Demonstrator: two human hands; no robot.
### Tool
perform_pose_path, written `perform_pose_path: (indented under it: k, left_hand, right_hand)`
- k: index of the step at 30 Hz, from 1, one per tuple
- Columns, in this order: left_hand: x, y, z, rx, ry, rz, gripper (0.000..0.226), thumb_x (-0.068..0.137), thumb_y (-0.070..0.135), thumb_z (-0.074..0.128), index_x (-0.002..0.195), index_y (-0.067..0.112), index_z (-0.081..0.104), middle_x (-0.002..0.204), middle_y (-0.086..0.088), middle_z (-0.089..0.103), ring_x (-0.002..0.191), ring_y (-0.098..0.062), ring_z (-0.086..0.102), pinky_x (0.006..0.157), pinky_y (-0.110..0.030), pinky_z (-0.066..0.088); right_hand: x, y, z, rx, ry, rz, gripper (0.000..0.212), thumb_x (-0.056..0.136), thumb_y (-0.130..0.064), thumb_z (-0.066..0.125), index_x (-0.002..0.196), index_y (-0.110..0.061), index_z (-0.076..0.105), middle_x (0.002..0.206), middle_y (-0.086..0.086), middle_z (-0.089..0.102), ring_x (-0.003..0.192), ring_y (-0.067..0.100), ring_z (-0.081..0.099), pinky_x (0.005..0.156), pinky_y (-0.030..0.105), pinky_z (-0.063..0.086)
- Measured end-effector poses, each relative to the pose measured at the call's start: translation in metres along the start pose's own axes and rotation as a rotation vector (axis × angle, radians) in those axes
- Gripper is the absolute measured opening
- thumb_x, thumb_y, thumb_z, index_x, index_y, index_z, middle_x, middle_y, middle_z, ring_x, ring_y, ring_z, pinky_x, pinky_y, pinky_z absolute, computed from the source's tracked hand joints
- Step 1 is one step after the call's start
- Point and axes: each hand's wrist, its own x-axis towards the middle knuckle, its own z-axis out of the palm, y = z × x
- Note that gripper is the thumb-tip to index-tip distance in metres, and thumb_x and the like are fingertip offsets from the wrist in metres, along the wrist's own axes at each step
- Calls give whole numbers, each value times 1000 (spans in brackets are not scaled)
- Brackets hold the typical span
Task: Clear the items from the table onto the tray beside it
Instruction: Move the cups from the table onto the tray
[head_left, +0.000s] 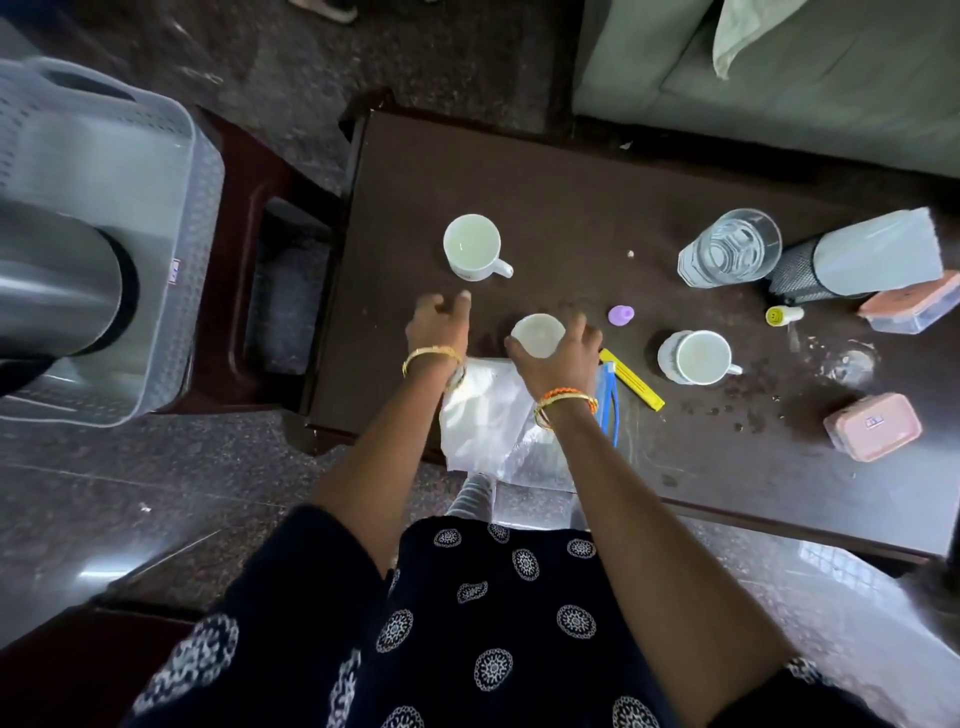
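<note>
A small white cup (537, 335) near the counter (571, 197) front edge is gripped around its rim by the right hand (558, 358). At its ten o'clock, the left hand (439, 325) is held apart, fingers loosely spread, empty. A mug (472, 248) stands at twelve o'clock of that hand.

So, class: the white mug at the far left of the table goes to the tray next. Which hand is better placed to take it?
Left. The left hand hovers open just short of the white mug, on the side nearer the grey tray. The right hand already has its grip around a small cup.
</note>
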Motion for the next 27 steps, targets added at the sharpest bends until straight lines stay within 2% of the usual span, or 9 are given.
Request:
perform_pose_path:
  k: [3, 6, 9, 12, 16, 21, 24, 26, 27]
  left_hand:
    - [25, 33, -1, -108, -89, -145, 65, 85, 49, 56, 136, 12, 38, 125, -16, 61, 96, -31, 69, 68, -33, 58]
    - [43, 55, 0, -278, -125, -238, 60, 86, 39, 61, 131, 5, 41, 124, -22, 60, 97, -37, 68, 77, -44, 60]
    - [52, 61, 0, -294, -96, -274, 44, 84, 14, 65, 122, -4, 51, 121, -27, 60, 97, -44, 66, 78, -54, 58]
    - [51, 60, -1, -204, -41, -209, 38, 79, 0, 64, 116, -7, 56, 120, -27, 61, 94, -46, 66, 75, -53, 59]
    - [41, 57, -19, -170, 18, -96, 28, 84, 1, 57, 110, -10, 59, 115, -24, 64, 82, -43, 70, 64, -42, 61]
    - [25, 39, -93, -151, 150, 39, 31, 87, 12, 44, 96, -12, 62, 94, -33, 68, 81, -43, 70, 74, -51, 59]
    - [19, 45, -159, -276, 341, 90, 30, 80, 16, 47, 67, -4, 63, 67, -30, 70, 57, -32, 70, 63, -37, 61]
    - [23, 57, -208, -290, 491, 124, 34, 79, 20, 50, 64, -7, 64, 61, -24, 69, 45, -23, 63, 50, -17, 55]
    - [32, 61, -232, -277, 567, 123, 35, 80, 20, 51, 69, -10, 66, 60, -20, 69, 44, -18, 61, 50, -13, 53]
  right_hand:
    - [10, -13, 11, -251, -55, 34, 74, 70, -35, 76, 128, -13, 36, 128, 18, 40, 117, 41, 41, 87, 45, 45]
    - [15, -17, 19, -329, -47, 53, 62, 72, -26, 75, 122, -12, 41, 125, 18, 40, 115, 42, 41, 86, 44, 46]
    - [16, -18, 21, -308, -6, 59, 62, 72, -25, 75, 122, -10, 43, 123, 20, 42, 114, 42, 40, 90, 45, 44]
    - [14, -24, 18, -272, 40, 15, 60, 71, -24, 74, 121, -9, 44, 123, 22, 43, 112, 44, 40, 92, 47, 42]
    - [5, -43, 9, -248, 44, -50, 62, 69, -28, 74, 119, -8, 45, 120, 22, 47, 106, 45, 43, 92, 47, 39]
    - [-27, -91, 6, -149, -35, -197, 61, 65, -21, 79, 113, -4, 47, 116, 20, 54, 106, 41, 47, 88, 42, 38]
    - [-41, -144, 19, -62, -97, -420, 56, 63, -14, 79, 113, -7, 55, 111, 13, 61, 104, 35, 51, 91, 37, 39]
    - [-47, -190, 36, -8, -134, -587, 60, 62, -15, 81, 117, -8, 57, 114, 11, 60, 109, 26, 48, 94, 23, 36]
    - [-48, -213, 46, 6, -156, -660, 63, 62, -17, 81, 119, -9, 57, 116, 12, 59, 109, 20, 45, 91, 13, 31]
